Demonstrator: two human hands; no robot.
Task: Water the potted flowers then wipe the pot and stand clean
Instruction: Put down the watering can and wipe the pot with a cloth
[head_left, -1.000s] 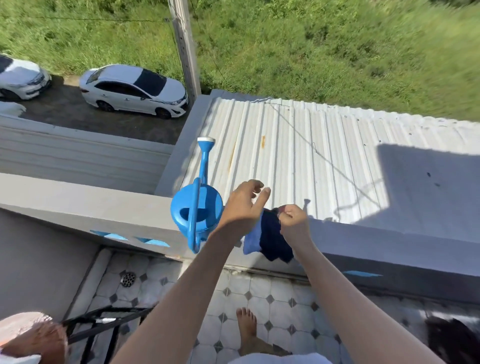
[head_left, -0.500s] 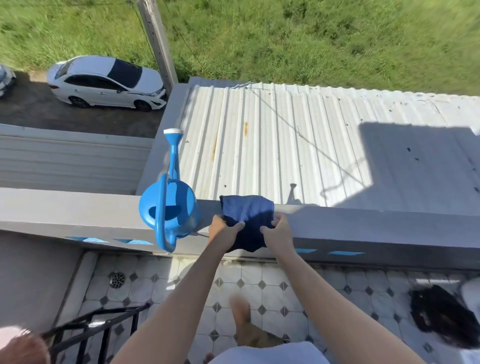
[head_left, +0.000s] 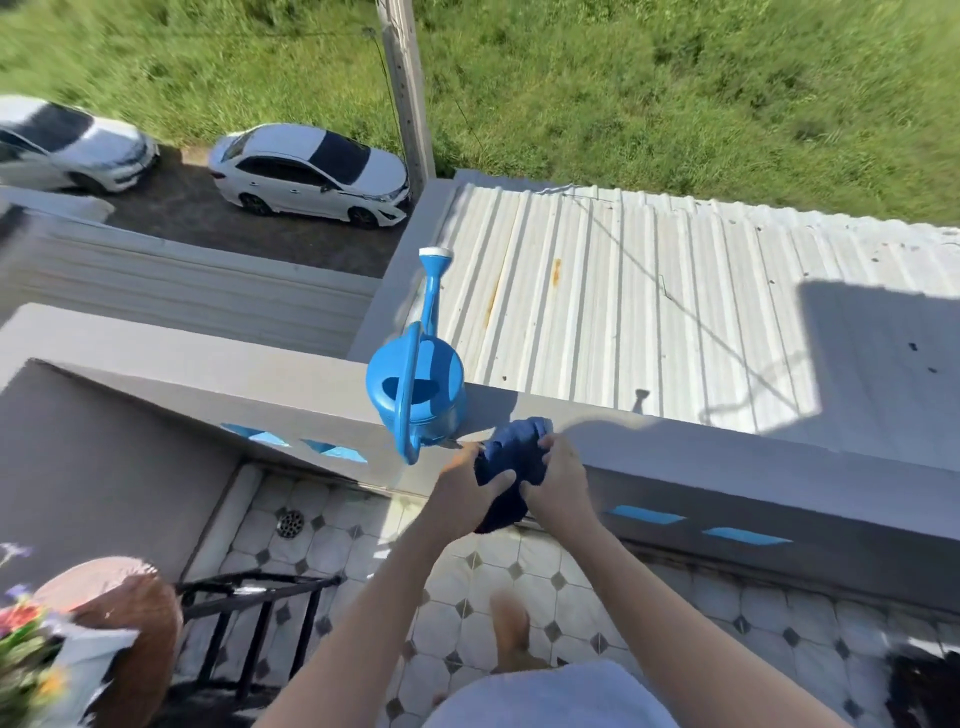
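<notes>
Head view, looking down over a balcony wall (head_left: 218, 387): both hands gather a dark blue cloth (head_left: 511, 467) at the wall's near edge, just right of a blue watering can (head_left: 418, 389) that stands on the wall top with its spout pointing far, out over the ribbed metal roof (head_left: 649, 312). The left hand (head_left: 462, 496) is closed on the cloth's left side, thumb over the fabric; the right hand (head_left: 558, 486) is closed on its right side, fingers curled round the bunched top. The cloth looks soft, light and limp, hanging in folds below the hands, so it should take any grip and is best wadded into one palm for wiping. The can appears to be thin plastic; whether it holds water cannot be told, and its arched handle is the natural hold. The brown pot (head_left: 124, 618) with its flowers (head_left: 26, 639) sits at the near left, blurred, beside a black metal stand (head_left: 260, 603); it would likely be heavy and hard, with a rough side. Between hands and pot lie only bare floor tiles (head_left: 332, 545) with a drain. The can stands near the wall's edge, where a careless knock could tip it. White cars (head_left: 311, 174) are parked far below.
</notes>
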